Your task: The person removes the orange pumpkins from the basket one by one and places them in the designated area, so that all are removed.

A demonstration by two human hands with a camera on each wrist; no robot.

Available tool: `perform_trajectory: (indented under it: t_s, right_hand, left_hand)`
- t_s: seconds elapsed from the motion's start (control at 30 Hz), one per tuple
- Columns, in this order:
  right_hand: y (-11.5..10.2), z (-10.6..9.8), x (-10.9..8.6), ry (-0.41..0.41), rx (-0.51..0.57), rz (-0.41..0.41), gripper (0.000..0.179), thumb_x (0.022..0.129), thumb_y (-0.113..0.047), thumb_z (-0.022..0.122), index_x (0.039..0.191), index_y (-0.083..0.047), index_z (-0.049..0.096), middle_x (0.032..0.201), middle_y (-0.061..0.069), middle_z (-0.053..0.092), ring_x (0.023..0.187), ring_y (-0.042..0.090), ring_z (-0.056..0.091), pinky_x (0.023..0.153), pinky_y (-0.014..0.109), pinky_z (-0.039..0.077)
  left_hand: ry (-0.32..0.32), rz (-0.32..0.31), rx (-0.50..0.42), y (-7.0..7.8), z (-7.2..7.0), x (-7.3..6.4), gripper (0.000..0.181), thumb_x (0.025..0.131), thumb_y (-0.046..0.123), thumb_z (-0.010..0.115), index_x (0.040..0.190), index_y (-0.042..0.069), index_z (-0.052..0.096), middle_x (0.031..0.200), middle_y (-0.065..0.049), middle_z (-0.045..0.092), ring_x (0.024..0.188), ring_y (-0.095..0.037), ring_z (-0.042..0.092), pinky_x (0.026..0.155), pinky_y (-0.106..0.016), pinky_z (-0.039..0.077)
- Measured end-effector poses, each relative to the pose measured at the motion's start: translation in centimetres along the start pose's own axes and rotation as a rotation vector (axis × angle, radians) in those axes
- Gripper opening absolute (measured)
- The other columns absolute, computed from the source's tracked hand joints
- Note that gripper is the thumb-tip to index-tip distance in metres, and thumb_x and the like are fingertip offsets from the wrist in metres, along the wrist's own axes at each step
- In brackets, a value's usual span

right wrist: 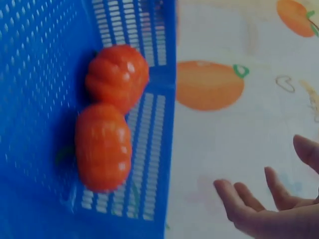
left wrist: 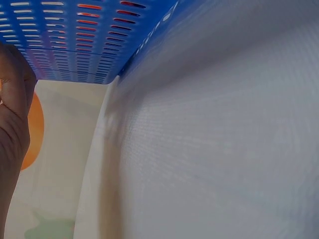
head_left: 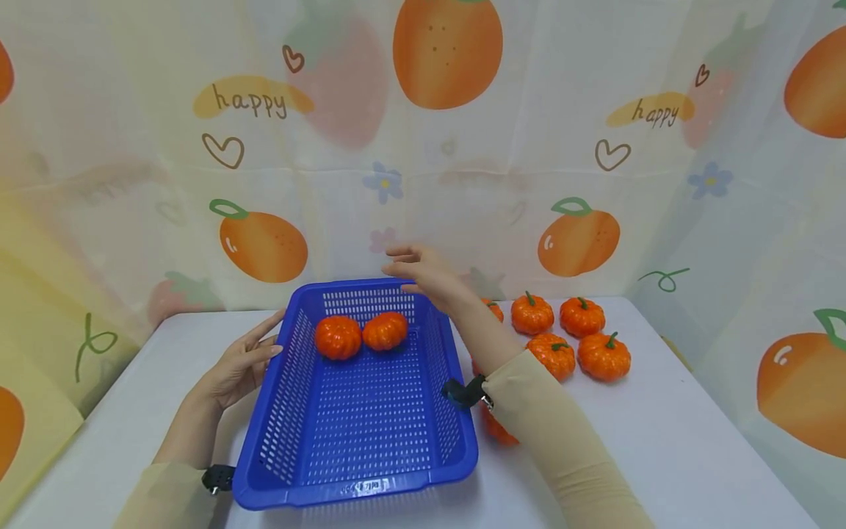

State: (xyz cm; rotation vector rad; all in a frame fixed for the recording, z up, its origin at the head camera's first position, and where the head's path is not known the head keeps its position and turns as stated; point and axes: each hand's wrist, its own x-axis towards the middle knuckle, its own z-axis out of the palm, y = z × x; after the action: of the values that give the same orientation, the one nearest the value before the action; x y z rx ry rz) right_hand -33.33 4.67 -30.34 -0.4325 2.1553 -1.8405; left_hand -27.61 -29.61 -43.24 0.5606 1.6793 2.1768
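A blue plastic basket (head_left: 363,411) with slotted walls holds two small orange pumpkins, one on the left (head_left: 338,338) and one on the right (head_left: 385,331), side by side near its far end. My left hand (head_left: 241,367) is at the basket's left wall, its fingers extended along the outside and the thumb at the rim. Above the far right corner of the basket, my right hand (head_left: 429,275) has nothing in it, fingers apart and loosely bent. The right wrist view shows both pumpkins (right wrist: 103,148) against the slotted end wall, with the fingers beyond the rim.
Several more small pumpkins (head_left: 604,357) sit on the white table (head_left: 661,441) to the right of the basket, some partly hidden behind my right forearm. A fruit-print curtain (head_left: 463,184) hangs right behind the table.
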Motion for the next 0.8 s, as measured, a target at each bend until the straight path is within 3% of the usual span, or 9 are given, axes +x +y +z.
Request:
perform_trajectory:
  t_s: [0.33,0.5,0.8]
  right_hand:
    - [1.3,2.9,1.8,0.032,-0.036,0.084,0.049,0.091,-0.021,0.066,0.137,-0.008,0.053,0.145,0.015,0.052,0.139,0.035,0.045,0.116,0.057,0.038]
    - [2.8,3.1,2.6,0.078,-0.068,0.12,0.056,0.089,-0.027,0.069,0.138,-0.005,0.053,0.15,0.016,0.046,0.143,0.037,0.039,0.117,0.063,0.032]
    - [5.5,2.5,3.0,0.094,-0.16,0.192,0.065,0.086,-0.027,0.075,0.14,-0.003,0.05,0.152,0.017,0.044,0.145,0.037,0.037,0.122,0.054,0.029]
  left_hand:
    - [0.01,-0.004,0.011,-0.1,0.0,0.0,0.071,0.103,0.0,0.037,0.16,0.013,-0.003,0.128,0.005,0.066,0.103,-0.01,0.072,0.087,-0.026,0.06]
    - [0.024,-0.011,0.024,-0.2,0.0,0.1,0.071,0.103,0.001,0.038,0.16,0.014,-0.002,0.128,0.006,0.066,0.102,-0.009,0.072,0.087,-0.026,0.06]
    - [0.017,0.0,0.016,-0.5,-0.1,0.0,0.07,0.103,0.0,0.037,0.16,0.015,-0.001,0.127,0.006,0.066,0.102,-0.01,0.072,0.086,-0.025,0.06]
